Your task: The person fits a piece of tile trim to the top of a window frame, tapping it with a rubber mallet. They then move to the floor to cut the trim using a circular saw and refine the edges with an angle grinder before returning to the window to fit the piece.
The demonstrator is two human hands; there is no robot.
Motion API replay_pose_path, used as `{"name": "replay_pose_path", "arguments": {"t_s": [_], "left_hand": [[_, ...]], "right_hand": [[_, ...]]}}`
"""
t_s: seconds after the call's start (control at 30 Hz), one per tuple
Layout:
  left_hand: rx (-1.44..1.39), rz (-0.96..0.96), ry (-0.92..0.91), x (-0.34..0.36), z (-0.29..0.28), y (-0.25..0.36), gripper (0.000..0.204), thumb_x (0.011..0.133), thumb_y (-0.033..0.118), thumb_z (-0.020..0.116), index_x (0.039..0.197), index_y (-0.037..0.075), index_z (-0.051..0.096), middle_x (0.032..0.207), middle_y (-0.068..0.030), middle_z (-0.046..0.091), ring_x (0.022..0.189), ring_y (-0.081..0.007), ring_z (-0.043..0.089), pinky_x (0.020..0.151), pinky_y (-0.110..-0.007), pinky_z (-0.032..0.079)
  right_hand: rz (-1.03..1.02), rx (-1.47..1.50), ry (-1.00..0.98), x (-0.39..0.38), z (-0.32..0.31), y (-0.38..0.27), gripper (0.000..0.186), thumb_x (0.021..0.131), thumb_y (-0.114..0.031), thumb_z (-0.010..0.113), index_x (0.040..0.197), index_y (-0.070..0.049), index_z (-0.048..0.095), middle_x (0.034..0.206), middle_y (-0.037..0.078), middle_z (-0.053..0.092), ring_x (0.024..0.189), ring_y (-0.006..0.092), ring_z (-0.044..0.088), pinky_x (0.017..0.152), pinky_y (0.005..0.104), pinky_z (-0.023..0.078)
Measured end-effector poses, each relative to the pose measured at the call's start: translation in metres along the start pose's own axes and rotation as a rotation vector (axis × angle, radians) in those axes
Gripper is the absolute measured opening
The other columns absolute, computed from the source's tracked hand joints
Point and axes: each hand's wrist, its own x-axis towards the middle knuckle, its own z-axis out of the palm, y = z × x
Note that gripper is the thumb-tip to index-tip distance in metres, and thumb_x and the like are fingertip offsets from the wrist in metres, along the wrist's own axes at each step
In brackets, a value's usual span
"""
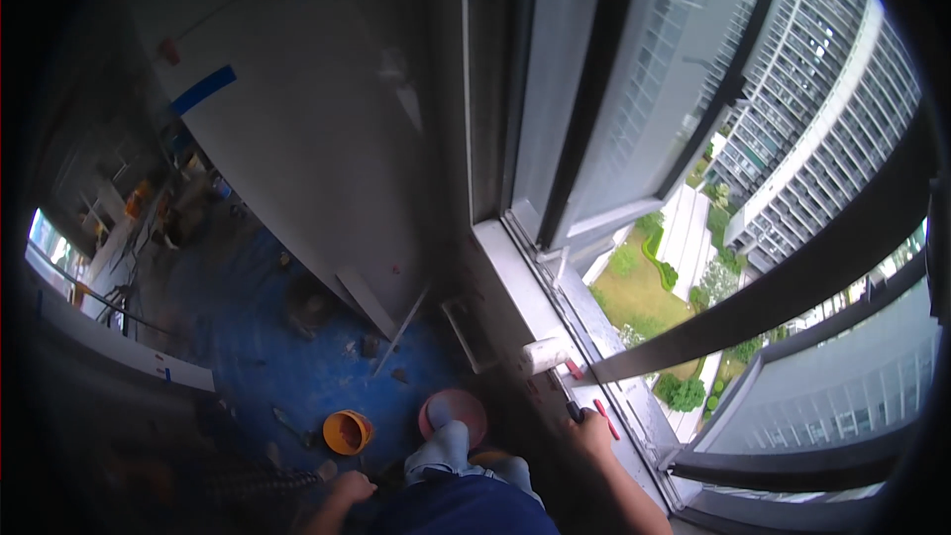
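Observation:
My right hand (592, 430) is closed on a black-handled object (575, 412) at the white windowsill (510, 272). A slim red object (607, 420) lies just right of that hand. Farther up the sill is a white cylindrical object (543, 356), perhaps a mallet head, with a red piece beside it. My left hand (353, 487) is low, left of my legs, with curled fingers; whatever they may hold is hidden. An orange bucket (361, 426) and a pink tub (475, 416) stand on the blue floor near my legs.
An open window (659, 196) overlooks lawns and towers. A large pale panel (297, 168) with blue tape rises ahead. Buckets, tools and debris lie on the blue floor covering (277, 327). A long white board (183, 372) is at the left.

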Motion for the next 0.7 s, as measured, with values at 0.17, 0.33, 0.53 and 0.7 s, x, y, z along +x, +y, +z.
{"name": "replay_pose_path", "arguments": {"t_s": [0.17, 0.33, 0.53, 0.7], "left_hand": [[-0.388, -0.131, 0.050, 0.024, 0.038, -0.053, 0.076, 0.081, 0.054, 0.073, 0.127, -0.004, 0.057, 0.118, -0.0211, 0.066, 0.110, -0.0348, 0.062, 0.097, -0.047, 0.047], [-0.168, -0.127, 0.864, 0.041, 0.096, -0.163, 0.074, 0.076, 0.055, 0.078, 0.115, -0.006, 0.059, 0.113, -0.0219, 0.066, 0.113, -0.0345, 0.060, 0.092, -0.048, 0.048], [-0.857, -0.347, 0.350, -0.012, -0.010, -0.116, 0.052, 0.082, 0.048, 0.075, 0.102, 0.001, 0.067, 0.106, -0.0207, 0.068, 0.099, -0.0353, 0.065, 0.082, -0.047, 0.050], [-1.068, -0.332, 0.297, -0.024, 0.048, -0.062, 0.047, 0.082, 0.047, 0.076, 0.094, 0.003, 0.070, 0.099, -0.0186, 0.067, 0.093, -0.0315, 0.065, 0.079, -0.044, 0.050]], "right_hand": [[0.057, -0.041, 0.143, 0.084, 0.038, -0.038, 0.045, 0.077, -0.041, 0.076, 0.093, 0.001, 0.072, 0.086, 0.024, 0.071, 0.087, 0.0389, 0.070, 0.079, 0.0461, 0.055], [0.051, -0.089, 0.140, 0.125, 0.067, -0.040, 0.035, 0.079, -0.032, 0.076, 0.096, -0.002, 0.074, 0.088, 0.022, 0.072, 0.087, 0.0371, 0.071, 0.081, 0.0454, 0.055], [0.067, -0.103, 0.260, 0.149, 0.053, -0.037, 0.036, 0.079, -0.030, 0.078, 0.091, 0.002, 0.065, 0.086, 0.023, 0.070, 0.083, 0.0421, 0.069, 0.076, 0.0489, 0.052], [-0.005, -0.209, 0.266, 0.163, 0.061, -0.007, 0.046, 0.078, -0.027, 0.077, 0.102, 0.006, 0.055, 0.104, 0.026, 0.060, 0.101, 0.0443, 0.059, 0.090, 0.0492, 0.047]]}}
